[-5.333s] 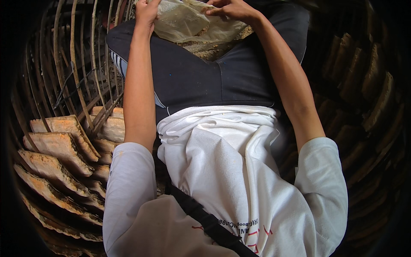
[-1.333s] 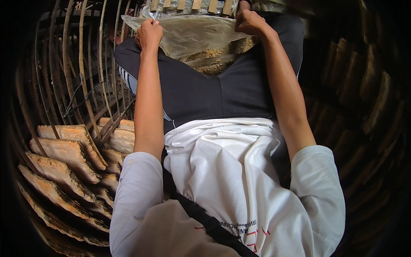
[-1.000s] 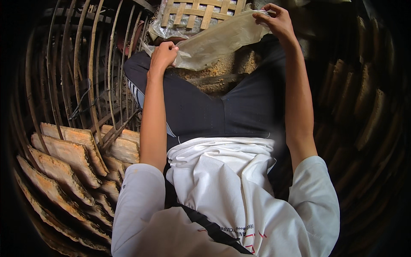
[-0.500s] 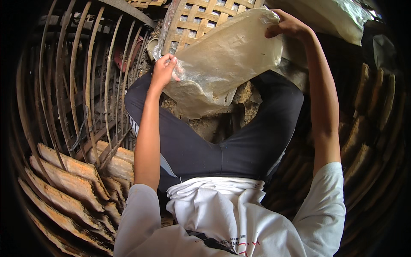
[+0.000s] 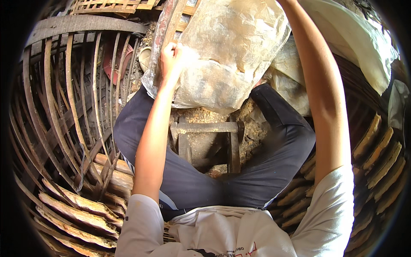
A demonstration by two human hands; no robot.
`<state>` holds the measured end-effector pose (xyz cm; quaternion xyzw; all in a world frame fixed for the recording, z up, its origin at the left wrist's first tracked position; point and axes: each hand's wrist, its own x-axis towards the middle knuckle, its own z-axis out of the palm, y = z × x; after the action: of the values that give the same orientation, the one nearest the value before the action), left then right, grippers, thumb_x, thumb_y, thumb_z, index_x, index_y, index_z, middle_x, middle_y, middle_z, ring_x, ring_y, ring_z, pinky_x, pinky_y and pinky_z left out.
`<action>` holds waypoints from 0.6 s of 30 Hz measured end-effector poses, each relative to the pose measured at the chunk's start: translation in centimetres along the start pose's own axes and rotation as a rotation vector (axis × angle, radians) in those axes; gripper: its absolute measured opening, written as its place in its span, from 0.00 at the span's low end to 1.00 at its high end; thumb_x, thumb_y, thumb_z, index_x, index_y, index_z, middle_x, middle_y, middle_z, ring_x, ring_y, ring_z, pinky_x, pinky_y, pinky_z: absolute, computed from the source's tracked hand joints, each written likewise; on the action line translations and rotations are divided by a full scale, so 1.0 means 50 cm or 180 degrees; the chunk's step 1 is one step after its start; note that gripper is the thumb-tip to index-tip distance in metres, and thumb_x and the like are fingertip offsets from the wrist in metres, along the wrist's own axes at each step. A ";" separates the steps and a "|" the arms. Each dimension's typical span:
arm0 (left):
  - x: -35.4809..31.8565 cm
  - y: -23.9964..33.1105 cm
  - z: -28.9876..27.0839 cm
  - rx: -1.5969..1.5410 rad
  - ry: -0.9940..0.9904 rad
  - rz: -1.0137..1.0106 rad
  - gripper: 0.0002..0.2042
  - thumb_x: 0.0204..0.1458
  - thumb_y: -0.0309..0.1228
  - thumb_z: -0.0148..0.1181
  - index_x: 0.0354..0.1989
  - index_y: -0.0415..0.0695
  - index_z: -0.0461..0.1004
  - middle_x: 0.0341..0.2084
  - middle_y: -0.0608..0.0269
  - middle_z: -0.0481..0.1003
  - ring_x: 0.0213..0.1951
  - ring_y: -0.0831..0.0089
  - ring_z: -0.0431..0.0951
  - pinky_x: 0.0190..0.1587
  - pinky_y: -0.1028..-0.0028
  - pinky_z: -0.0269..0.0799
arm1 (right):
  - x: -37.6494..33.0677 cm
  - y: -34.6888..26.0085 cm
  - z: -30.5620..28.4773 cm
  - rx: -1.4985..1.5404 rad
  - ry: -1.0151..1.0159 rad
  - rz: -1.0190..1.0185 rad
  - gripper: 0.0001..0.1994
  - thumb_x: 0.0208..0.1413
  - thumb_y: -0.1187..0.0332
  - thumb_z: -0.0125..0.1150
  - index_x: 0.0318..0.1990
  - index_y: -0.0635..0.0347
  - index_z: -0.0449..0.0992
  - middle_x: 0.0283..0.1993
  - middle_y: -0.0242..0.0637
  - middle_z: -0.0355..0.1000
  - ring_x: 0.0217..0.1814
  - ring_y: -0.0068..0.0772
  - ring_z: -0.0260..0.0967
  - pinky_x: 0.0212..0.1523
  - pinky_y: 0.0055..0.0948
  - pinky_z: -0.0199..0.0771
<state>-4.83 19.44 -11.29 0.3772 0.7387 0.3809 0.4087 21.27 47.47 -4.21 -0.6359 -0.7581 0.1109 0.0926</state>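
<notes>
Left arm [image 5: 152, 137] extended, the left hand [image 5: 172, 59] clenches the sheet [image 5: 222, 62] at its edge; the sheet partly covers the lattice [image 5: 185, 15] ahead of the thighs [image 5: 252, 184]; right forearm [image 5: 323, 81] reaches forward, the right hand beyond view, its grip indiscernible.

The plastic sheet [image 5: 231, 47] looks thin, translucent and wrinkled, with a soft sheen. At its upper left edge, the lattice [image 5: 174, 25] is of flat, matt wooden strips. Left of the sheet, the slats [image 5: 69, 64] are dull, bare wood; right of it, the pale sheeting [image 5: 355, 40] is smoother plastic. Below the sheet, the frame [image 5: 207, 127] is worn wood, the trousers [image 5: 184, 184] matt dark cloth, the shirt [image 5: 265, 233] creased white cloth.
</notes>
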 end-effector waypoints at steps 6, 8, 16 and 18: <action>0.053 -0.035 0.032 0.0329 0.0625 0.0113 0.07 0.61 0.30 0.55 0.36 0.39 0.73 0.25 0.65 0.75 0.28 0.80 0.73 0.30 0.76 0.70 | -0.174 0.085 0.073 0.0119 0.0683 0.1307 0.41 0.51 0.52 0.70 0.71 0.48 0.58 0.71 0.47 0.60 0.72 0.50 0.58 0.65 0.52 0.63; 0.043 -0.010 0.042 0.0059 0.0548 -0.0103 0.06 0.58 0.27 0.53 0.40 0.39 0.74 0.28 0.64 0.76 0.29 0.80 0.74 0.31 0.76 0.71 | -0.235 0.181 0.123 0.0004 0.0750 0.1528 0.34 0.50 0.46 0.68 0.53 0.69 0.75 0.49 0.48 0.77 0.53 0.38 0.74 0.57 0.35 0.72; 0.067 -0.056 0.015 -0.0042 0.0407 -0.0265 0.06 0.57 0.29 0.56 0.38 0.38 0.73 0.25 0.61 0.76 0.27 0.76 0.75 0.31 0.73 0.71 | -0.287 0.246 0.160 0.1907 -0.0257 0.1593 0.20 0.53 0.56 0.70 0.48 0.59 0.81 0.39 0.40 0.80 0.40 0.29 0.76 0.45 0.29 0.74; 0.073 -0.048 0.013 -0.0067 0.0710 -0.0314 0.07 0.57 0.30 0.55 0.36 0.38 0.73 0.24 0.61 0.75 0.27 0.74 0.74 0.31 0.71 0.71 | -0.248 0.202 0.140 0.1851 -0.0014 0.1361 0.15 0.57 0.59 0.68 0.41 0.63 0.82 0.31 0.31 0.80 0.33 0.19 0.74 0.39 0.23 0.73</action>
<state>-6.21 21.74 -14.77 0.2914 0.7932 0.4075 0.3461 31.00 36.60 -13.81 -0.7268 -0.5450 0.3402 0.2428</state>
